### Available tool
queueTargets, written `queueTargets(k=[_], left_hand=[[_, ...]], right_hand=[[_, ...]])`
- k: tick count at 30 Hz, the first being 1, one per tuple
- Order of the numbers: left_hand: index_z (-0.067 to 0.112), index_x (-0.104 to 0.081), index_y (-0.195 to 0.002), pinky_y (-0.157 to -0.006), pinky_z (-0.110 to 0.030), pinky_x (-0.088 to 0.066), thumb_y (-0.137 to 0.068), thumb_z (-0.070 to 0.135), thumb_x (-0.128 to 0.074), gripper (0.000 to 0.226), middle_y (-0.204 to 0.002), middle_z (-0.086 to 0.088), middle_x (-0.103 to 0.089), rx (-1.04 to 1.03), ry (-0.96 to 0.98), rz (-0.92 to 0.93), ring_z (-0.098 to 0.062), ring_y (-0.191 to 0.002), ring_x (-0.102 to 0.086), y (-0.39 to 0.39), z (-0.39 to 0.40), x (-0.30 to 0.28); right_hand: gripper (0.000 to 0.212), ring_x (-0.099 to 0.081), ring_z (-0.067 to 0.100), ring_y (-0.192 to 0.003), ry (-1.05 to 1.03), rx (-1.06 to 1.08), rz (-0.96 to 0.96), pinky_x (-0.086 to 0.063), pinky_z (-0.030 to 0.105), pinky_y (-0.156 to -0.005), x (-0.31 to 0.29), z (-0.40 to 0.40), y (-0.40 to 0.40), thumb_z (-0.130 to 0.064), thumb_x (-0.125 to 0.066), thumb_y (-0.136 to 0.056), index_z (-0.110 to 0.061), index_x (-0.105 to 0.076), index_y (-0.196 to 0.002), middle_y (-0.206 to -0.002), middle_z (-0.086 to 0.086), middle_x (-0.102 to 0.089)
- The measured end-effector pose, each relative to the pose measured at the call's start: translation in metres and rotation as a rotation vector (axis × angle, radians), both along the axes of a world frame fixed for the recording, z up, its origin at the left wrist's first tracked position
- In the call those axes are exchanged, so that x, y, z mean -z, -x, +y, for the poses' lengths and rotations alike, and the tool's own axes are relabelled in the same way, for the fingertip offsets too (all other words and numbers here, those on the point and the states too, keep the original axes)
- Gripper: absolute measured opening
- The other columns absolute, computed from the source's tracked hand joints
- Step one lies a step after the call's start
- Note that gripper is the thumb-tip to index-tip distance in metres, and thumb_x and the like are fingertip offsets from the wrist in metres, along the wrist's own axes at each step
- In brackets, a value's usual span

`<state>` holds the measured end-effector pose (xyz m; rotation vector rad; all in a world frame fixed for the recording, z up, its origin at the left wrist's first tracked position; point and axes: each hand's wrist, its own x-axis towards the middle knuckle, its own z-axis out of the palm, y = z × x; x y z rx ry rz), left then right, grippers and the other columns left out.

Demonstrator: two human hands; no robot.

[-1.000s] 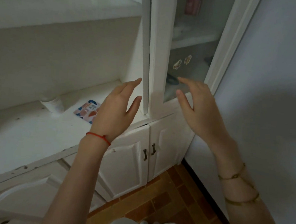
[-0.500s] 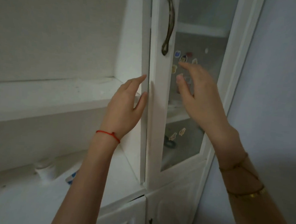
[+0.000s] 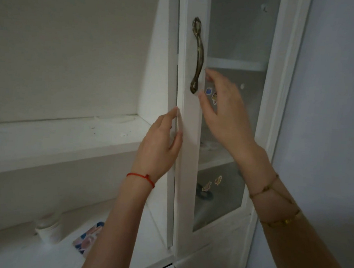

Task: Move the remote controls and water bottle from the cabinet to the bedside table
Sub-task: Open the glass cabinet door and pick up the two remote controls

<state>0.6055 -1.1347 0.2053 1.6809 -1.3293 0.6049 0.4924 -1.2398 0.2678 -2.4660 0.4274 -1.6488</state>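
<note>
my left hand is raised against the white cabinet, fingers loosely spread and empty, the fingertips resting along the left edge of the glass door's frame. my right hand is up at about two o'clock from it, fingers apart and holding nothing, thumb and forefinger just beside the lower end of the bronze door handle but not closed round it. the handle stands upright on the door stile at twelve o'clock from my left hand. a red string circles my left wrist and thin gold bracelets my right forearm. behind the glass pane i see shelves, small stickers and a dark round shape low down, too blurred to name. the remote controls and water bottle i cannot make out through the glass. down at seven o'clock, on the open counter, a small white jar stands near a patterned card.
</note>
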Motion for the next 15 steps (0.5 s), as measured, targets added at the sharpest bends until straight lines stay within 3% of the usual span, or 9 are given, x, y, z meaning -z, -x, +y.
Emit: queueTargets(k=[8, 11, 15], left_hand=[[0.015, -0.027, -0.151, -0.098, -0.03, -0.049, -0.098, 0.021, -0.049, 0.057, -0.129, -0.004, -0.052, 0.037, 0.031, 0.088, -0.013, -0.11, -0.055, -0.001, -0.018, 0.004], [0.015, -0.025, -0.152, -0.094, -0.026, -0.05, -0.098, 0.019, -0.048, 0.058, -0.124, -0.002, -0.049, 0.024, 0.037, 0.083, -0.009, -0.099, -0.053, -0.002, -0.021, 0.006], [0.014, -0.023, -0.152, -0.098, -0.031, -0.049, -0.099, 0.014, -0.046, 0.059, -0.127, -0.006, -0.045, 0.052, 0.056, 0.075, -0.016, -0.108, -0.053, 0.002, -0.022, 0.011]], right_hand=[[0.069, -0.041, 0.017, -0.128, -0.009, -0.082, -0.01, -0.034, 0.032, -0.112, -0.02, -0.003, -0.028, -0.018, -0.056, -0.095, -0.016, -0.02, -0.154, -0.143, 0.005, -0.041], [0.077, -0.045, 0.018, -0.123, -0.048, -0.109, -0.005, -0.035, 0.027, -0.104, -0.019, -0.001, -0.029, -0.014, -0.061, -0.092, -0.019, -0.017, -0.155, -0.137, 0.006, -0.039], [0.081, -0.046, 0.018, -0.122, -0.07, -0.112, 0.004, -0.037, 0.027, -0.101, -0.02, 0.002, -0.026, -0.013, -0.063, -0.091, -0.022, -0.014, -0.155, -0.137, 0.006, -0.038]])
